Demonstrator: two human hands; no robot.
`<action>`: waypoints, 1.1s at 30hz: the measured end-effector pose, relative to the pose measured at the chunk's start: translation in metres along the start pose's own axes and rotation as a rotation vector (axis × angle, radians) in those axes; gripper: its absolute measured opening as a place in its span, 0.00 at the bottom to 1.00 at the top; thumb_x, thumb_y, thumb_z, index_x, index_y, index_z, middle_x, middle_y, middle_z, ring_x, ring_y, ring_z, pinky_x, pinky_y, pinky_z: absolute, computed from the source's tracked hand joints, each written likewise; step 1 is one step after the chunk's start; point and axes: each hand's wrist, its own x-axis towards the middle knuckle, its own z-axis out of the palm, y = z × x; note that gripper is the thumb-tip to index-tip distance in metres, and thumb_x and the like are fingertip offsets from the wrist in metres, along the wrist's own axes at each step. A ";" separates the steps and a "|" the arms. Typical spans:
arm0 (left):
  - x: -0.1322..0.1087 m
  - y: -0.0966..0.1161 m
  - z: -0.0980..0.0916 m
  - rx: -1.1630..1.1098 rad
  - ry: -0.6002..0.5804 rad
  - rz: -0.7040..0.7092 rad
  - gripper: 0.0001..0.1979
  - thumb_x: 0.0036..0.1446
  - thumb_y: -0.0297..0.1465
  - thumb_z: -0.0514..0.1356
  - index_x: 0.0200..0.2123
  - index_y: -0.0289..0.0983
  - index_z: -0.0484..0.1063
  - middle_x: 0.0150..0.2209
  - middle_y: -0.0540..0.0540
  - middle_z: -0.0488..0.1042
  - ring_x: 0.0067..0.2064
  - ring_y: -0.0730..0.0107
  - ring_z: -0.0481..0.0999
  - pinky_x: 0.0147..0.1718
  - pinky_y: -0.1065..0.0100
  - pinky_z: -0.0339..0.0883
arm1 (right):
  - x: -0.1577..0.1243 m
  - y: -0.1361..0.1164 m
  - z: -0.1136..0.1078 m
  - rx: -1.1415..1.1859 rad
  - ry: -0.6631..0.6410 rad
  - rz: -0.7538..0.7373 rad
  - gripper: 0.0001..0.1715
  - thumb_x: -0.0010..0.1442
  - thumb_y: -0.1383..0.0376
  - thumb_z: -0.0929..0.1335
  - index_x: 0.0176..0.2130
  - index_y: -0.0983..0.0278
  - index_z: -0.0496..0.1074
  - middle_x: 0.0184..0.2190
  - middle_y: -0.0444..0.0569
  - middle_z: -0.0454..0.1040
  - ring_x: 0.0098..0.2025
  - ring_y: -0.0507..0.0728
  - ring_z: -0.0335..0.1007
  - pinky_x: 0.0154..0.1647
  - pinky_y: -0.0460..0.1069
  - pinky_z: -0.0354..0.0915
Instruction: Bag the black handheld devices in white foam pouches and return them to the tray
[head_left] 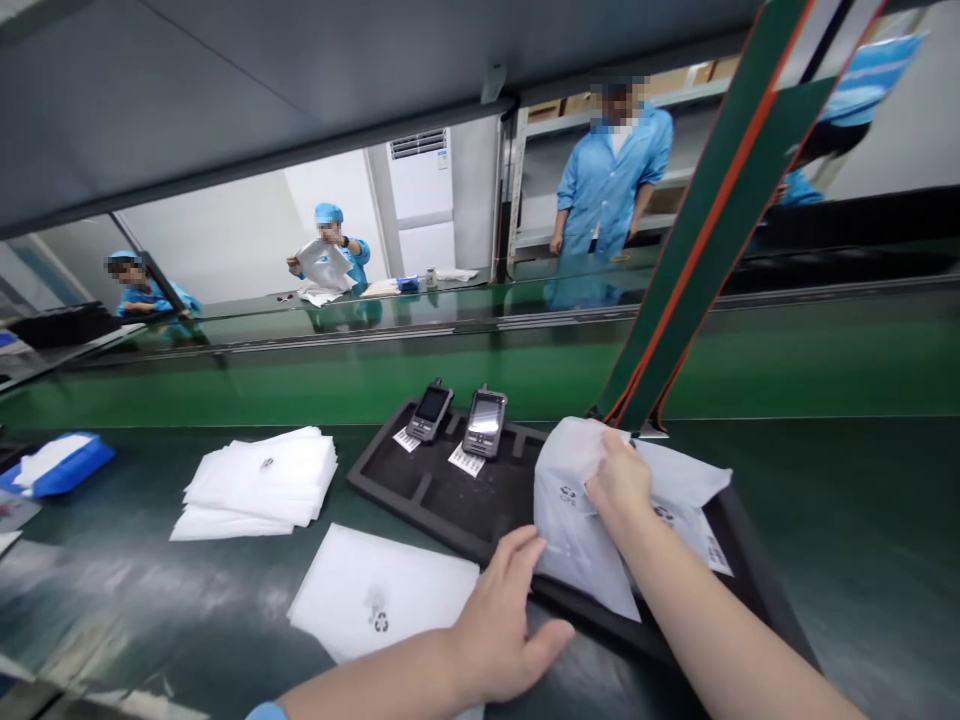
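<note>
My right hand (621, 482) grips the top of a white foam bag (574, 520) that stands on the black foam tray (431, 495). My left hand (504, 625) lies open, its fingers spread against the tray's near edge and just touching the bag's lower corner. Two black handheld devices (430, 410) (484, 422) rest upright in the tray's far slots, each with a barcode label in front of it. A single flat white bag (379, 600) with a recycling mark lies on the table left of my left hand.
A stack of white bags (259, 482) lies to the left. A blue pack of wipes (56, 465) sits at the far left. A green-and-orange strap (712, 215) slants up behind the tray. Beyond the green conveyor (300, 385), people in blue coats work.
</note>
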 end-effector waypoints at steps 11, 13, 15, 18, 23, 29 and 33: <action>-0.014 0.030 -0.076 0.381 -0.137 -0.013 0.21 0.52 0.33 0.54 0.51 0.36 0.60 0.49 0.38 0.65 0.50 0.57 0.64 0.48 0.54 0.59 | -0.077 -0.048 -0.038 -0.663 -0.429 -0.577 0.22 0.48 0.49 0.65 0.37 0.61 0.69 0.42 0.51 0.67 0.47 0.61 0.60 0.51 0.56 0.52; -0.031 0.021 -0.078 0.423 -0.245 -0.032 0.26 0.50 0.36 0.57 0.53 0.36 0.58 0.52 0.36 0.62 0.53 0.53 0.61 0.49 0.51 0.56 | -0.100 -0.051 -0.054 -0.876 -0.685 -0.992 0.13 0.57 0.58 0.60 0.38 0.60 0.69 0.40 0.49 0.69 0.43 0.58 0.63 0.51 0.54 0.50; -0.043 0.009 -0.073 0.477 -0.331 -0.053 0.32 0.48 0.38 0.59 0.54 0.35 0.55 0.55 0.32 0.57 0.57 0.48 0.55 0.51 0.45 0.50 | -0.108 -0.050 -0.065 -0.997 -0.867 -1.318 0.13 0.60 0.64 0.57 0.36 0.61 0.68 0.37 0.49 0.70 0.41 0.56 0.64 0.52 0.53 0.46; -0.049 -0.005 -0.063 0.582 -0.388 -0.103 0.35 0.46 0.39 0.61 0.55 0.32 0.53 0.57 0.29 0.51 0.59 0.44 0.48 0.51 0.39 0.43 | -0.095 -0.046 -0.071 -1.057 -0.908 -1.458 0.16 0.61 0.64 0.55 0.32 0.62 0.68 0.34 0.51 0.71 0.38 0.57 0.65 0.50 0.54 0.48; -0.042 -0.012 -0.055 0.729 -0.268 -0.166 0.27 0.49 0.34 0.59 0.51 0.31 0.58 0.55 0.31 0.57 0.57 0.49 0.55 0.51 0.46 0.50 | -0.067 -0.044 -0.068 -1.101 -0.870 -1.505 0.23 0.63 0.62 0.52 0.28 0.60 0.69 0.31 0.50 0.71 0.35 0.56 0.66 0.43 0.53 0.52; -0.041 -0.027 -0.056 0.772 -0.025 -0.040 0.08 0.51 0.27 0.55 0.37 0.35 0.66 0.42 0.43 0.70 0.45 0.64 0.67 0.47 0.59 0.58 | -0.086 -0.043 -0.063 -1.016 -0.913 -1.467 0.18 0.62 0.64 0.55 0.30 0.60 0.69 0.30 0.50 0.71 0.34 0.55 0.66 0.49 0.54 0.49; -0.029 -0.033 -0.060 0.795 -0.006 0.000 0.06 0.54 0.23 0.50 0.30 0.36 0.66 0.37 0.47 0.71 0.41 0.68 0.67 0.48 0.59 0.55 | -0.093 -0.040 -0.063 -1.012 -0.946 -1.446 0.14 0.61 0.66 0.55 0.32 0.61 0.67 0.31 0.48 0.71 0.35 0.55 0.67 0.51 0.54 0.47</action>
